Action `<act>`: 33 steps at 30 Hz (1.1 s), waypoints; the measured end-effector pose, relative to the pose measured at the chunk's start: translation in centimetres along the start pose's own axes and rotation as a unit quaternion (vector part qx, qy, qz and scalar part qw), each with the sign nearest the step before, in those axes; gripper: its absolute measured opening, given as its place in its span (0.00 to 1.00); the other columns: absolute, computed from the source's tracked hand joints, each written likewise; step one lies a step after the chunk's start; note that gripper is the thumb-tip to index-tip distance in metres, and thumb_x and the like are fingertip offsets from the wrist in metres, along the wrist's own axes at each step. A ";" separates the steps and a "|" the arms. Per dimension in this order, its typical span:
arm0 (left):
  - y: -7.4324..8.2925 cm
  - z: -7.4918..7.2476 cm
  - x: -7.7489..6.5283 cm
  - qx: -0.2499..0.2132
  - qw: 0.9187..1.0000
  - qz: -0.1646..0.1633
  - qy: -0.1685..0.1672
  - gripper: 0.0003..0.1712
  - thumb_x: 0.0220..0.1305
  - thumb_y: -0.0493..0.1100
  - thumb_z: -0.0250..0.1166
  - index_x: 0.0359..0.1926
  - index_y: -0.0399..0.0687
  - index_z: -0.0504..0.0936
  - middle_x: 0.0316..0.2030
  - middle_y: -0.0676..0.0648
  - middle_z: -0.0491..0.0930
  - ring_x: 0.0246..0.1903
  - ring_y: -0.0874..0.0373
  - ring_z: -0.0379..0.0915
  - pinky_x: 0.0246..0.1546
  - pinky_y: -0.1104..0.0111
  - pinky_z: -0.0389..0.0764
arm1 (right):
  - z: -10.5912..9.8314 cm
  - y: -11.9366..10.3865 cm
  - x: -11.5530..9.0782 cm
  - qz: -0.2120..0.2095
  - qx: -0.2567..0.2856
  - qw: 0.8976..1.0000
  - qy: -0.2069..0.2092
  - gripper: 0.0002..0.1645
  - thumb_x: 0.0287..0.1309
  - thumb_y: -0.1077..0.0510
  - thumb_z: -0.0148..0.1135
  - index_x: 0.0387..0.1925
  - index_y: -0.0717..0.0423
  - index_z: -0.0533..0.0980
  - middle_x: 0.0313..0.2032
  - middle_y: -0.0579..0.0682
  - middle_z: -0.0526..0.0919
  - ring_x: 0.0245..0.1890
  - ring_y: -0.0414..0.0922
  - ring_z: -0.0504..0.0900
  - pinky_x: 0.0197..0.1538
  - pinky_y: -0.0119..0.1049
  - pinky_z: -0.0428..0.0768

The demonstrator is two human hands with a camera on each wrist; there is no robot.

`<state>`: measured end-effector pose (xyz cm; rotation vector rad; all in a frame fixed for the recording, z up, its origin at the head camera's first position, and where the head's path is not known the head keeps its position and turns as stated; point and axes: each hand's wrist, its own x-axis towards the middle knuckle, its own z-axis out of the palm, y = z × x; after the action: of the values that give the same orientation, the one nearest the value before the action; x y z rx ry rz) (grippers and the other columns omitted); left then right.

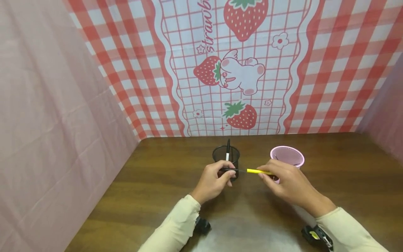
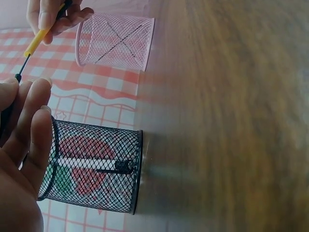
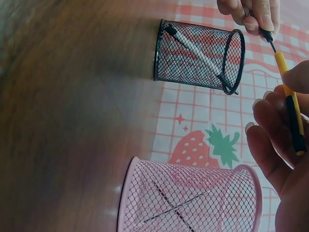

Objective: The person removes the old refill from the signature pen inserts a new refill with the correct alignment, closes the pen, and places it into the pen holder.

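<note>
My right hand (image 1: 288, 180) pinches a slim screwdriver (image 1: 253, 171) by its yellow and black handle, the thin dark shaft pointing left. My left hand (image 1: 214, 178) grips a slender black piece (image 3: 265, 35) at the far end of that shaft; the fingers hide most of it, so I cannot tell its kind. Both hands are raised above the table, in front of two mesh cups. Behind the left hand stands a black mesh cup (image 2: 140, 169) with a white and black marker (image 1: 227, 156) leaning in it. A pink mesh cup (image 1: 303, 159) is partly hidden behind the right hand.
Two thin dark sticks (image 3: 174, 208) cross inside the pink cup. The brown wooden table (image 1: 151, 182) ends at a checked strawberry cloth (image 1: 148, 70) at the back. Pale pink curtains (image 1: 47, 122) hang on both sides.
</note>
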<state>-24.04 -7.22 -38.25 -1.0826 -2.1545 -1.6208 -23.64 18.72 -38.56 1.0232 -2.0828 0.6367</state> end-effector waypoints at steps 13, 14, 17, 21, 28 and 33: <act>-3.8 0.2 -0.2 0.000 1.000 0.000 0.011 0.04 0.70 0.35 0.63 0.44 0.39 0.80 0.29 0.37 0.81 0.20 0.60 0.79 0.21 0.70 0.81 | 0.1 0.4 -0.1 0.003 0.004 1.000 0.003 0.14 0.67 0.48 0.61 0.40 0.53 0.85 0.35 0.39 0.82 0.30 0.33 0.75 0.33 0.27 0.75; -3.8 0.2 -0.2 0.001 1.000 0.000 0.009 0.04 0.70 0.35 0.63 0.43 0.39 0.80 0.29 0.37 0.81 0.20 0.61 0.78 0.21 0.70 0.81 | 0.1 0.4 -0.2 0.004 0.002 1.000 0.003 0.14 0.67 0.48 0.60 0.39 0.53 0.85 0.35 0.39 0.82 0.30 0.33 0.75 0.33 0.27 0.74; -3.8 0.1 -0.2 0.003 1.000 0.000 0.006 0.03 0.70 0.34 0.63 0.43 0.39 0.80 0.29 0.38 0.81 0.20 0.62 0.78 0.21 0.69 0.81 | 0.0 0.5 -0.2 0.005 -0.005 1.000 -0.001 0.14 0.67 0.48 0.61 0.38 0.53 0.85 0.35 0.40 0.83 0.31 0.33 0.76 0.33 0.29 0.75; -3.9 0.1 -0.4 0.001 1.000 -0.001 0.005 0.04 0.71 0.34 0.62 0.44 0.37 0.80 0.29 0.39 0.82 0.20 0.62 0.78 0.21 0.69 0.81 | -0.1 0.5 -0.2 0.007 -0.007 1.000 -0.004 0.13 0.66 0.49 0.62 0.38 0.53 0.85 0.34 0.40 0.83 0.31 0.34 0.77 0.34 0.29 0.76; -4.0 0.0 -0.5 0.001 1.000 -0.004 0.005 0.05 0.71 0.34 0.62 0.44 0.36 0.80 0.31 0.43 0.83 0.20 0.62 0.78 0.22 0.68 0.82 | -0.1 0.7 -0.4 0.006 -0.003 1.000 -0.008 0.07 0.60 0.56 0.66 0.38 0.53 0.85 0.33 0.38 0.82 0.29 0.34 0.75 0.32 0.27 0.73; -4.1 -0.1 -0.3 0.004 1.000 -0.007 0.009 0.04 0.71 0.35 0.62 0.44 0.39 0.80 0.31 0.45 0.83 0.20 0.62 0.78 0.23 0.68 0.83 | -0.3 0.7 -0.5 0.015 -0.021 1.000 -0.002 0.10 0.49 0.62 0.70 0.37 0.52 0.85 0.32 0.38 0.80 0.27 0.35 0.74 0.30 0.28 0.73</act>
<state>-26.62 -7.85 -41.39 -1.0499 -2.1595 -1.6202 -23.90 19.53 -38.84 0.9721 -2.1099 0.6046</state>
